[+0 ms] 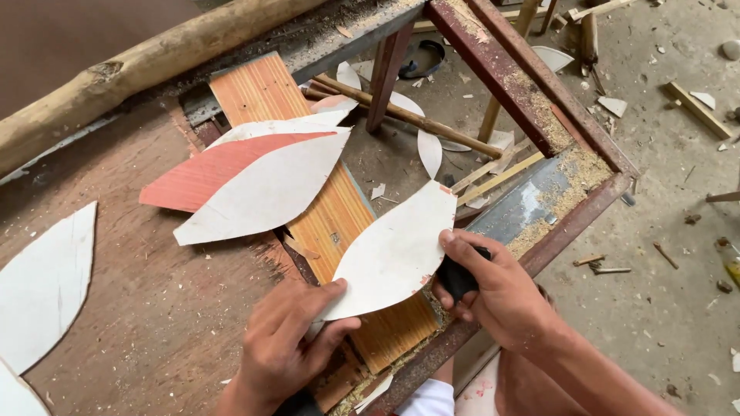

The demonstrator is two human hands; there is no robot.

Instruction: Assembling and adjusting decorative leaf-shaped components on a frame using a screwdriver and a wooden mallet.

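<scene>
Two hands on one white leaf cutout (397,250), which lies over an orange board (331,208) at the bench's (146,308) edge. Our left hand (289,339) pinches its lower tip; our right hand (493,289) grips a black block (456,279) vs its edge. More cutouts (254,173) stacked w/ one red, up-left.

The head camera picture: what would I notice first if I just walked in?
Probably the white leaf-shaped piece in the middle, held flat on the sawdusty workbench by the left hand, while the right hand grips a small black tool at its edge. Up and to the left lies a stack of cut leaf shapes, white and red.
</scene>
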